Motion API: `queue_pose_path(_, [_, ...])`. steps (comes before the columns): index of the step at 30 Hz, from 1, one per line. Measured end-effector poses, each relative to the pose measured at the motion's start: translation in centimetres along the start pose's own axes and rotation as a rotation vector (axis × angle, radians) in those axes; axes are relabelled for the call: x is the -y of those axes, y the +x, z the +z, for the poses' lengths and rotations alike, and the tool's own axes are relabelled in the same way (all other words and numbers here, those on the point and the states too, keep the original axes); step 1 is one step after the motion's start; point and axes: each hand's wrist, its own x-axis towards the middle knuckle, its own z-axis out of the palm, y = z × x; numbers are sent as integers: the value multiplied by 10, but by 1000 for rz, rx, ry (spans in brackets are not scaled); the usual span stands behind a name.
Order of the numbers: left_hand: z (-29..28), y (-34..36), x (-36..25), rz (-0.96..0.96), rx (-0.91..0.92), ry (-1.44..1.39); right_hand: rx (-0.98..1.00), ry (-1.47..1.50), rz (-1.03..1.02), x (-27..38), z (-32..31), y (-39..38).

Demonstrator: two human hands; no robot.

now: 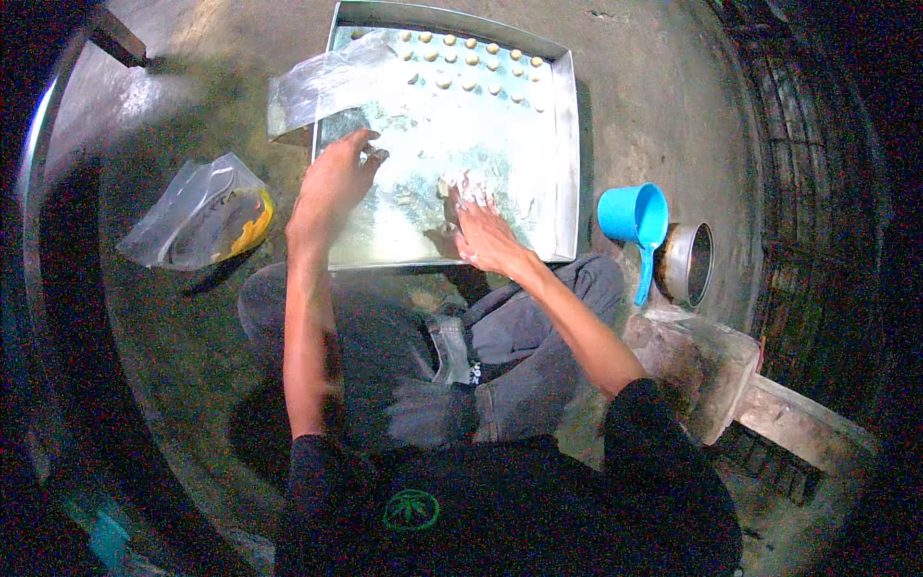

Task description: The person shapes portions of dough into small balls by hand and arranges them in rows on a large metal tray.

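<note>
In front of me lies a shallow metal tray [575, 144], its bottom dusted with white flour. Small pale dough balls [471, 60] stand in rows along its far side. My right hand [488, 238] reaches over the near edge, its floury fingers stretched onto the tray bottom. A small pale lump [444, 187] sits beside those fingertips; whether they touch it I cannot tell. Over the tray's left side hovers my left hand [332, 188], fingers loosely bent and apart, with nothing visible in them. A clear plastic bag [332, 88] drapes across the far left rim.
Left of the tray, another clear plastic bag [197, 213] with something yellow in it rests on the floor. At the right stand a blue dipper [620, 213] and a round metal tin [685, 264]. Closer on that side is a pale block [692, 361].
</note>
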Motion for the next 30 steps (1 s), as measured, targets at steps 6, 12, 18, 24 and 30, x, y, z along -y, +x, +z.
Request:
queue_pose_path(6, [-3, -6, -18, -12, 86, -1, 270, 352, 85, -21, -12, 1])
queue_pose_path(12, [3, -15, -5, 169, -78, 79, -158, 566, 177, -30, -68, -9])
queue_pose_path(18, [-15, -9, -33, -236, 104, -118, 33, -8, -240, -39, -29, 10])
queue_pose_path(24, [4, -6, 0, 23, 45, 86, 250, -98, -238, -48, -7, 21])
queue_pose_path(30, [3, -1, -1, -59, 67, -20, 215, -33, -73, -24, -53, 18])
